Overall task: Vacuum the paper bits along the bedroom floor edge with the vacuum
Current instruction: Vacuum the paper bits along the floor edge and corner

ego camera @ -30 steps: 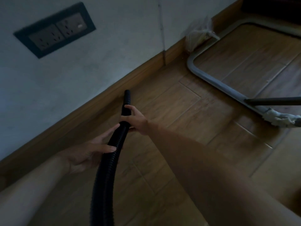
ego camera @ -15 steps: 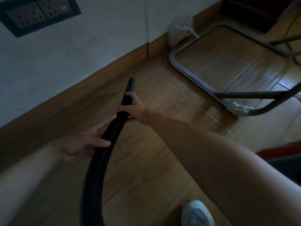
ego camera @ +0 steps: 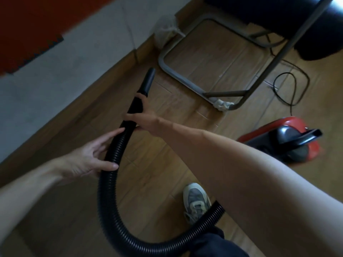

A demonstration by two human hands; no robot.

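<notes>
A black ribbed vacuum hose (ego camera: 108,191) curves from the lower right up to a smooth black nozzle (ego camera: 148,82) that points at the wooden skirting board (ego camera: 78,106). My right hand (ego camera: 145,117) grips the smooth tube just behind the nozzle. My left hand (ego camera: 92,156) holds the ribbed hose lower down, fingers loosely around it. The red and black vacuum body (ego camera: 284,140) sits on the wood floor at the right. I can make out no paper bits along the floor edge.
A grey metal chair frame (ego camera: 178,78) stands just right of the nozzle, with a white rag (ego camera: 223,105) wrapped at its corner. A clear plastic bag (ego camera: 166,32) lies against the wall. A black cable (ego camera: 289,89) loops on the floor. My shoe (ego camera: 195,201) is below.
My view has pulled back and swung right; the vacuum body, cable and my shoe have come into view. The nozzle has moved along the skirting toward the chair frame. Both hands keep their hold.
</notes>
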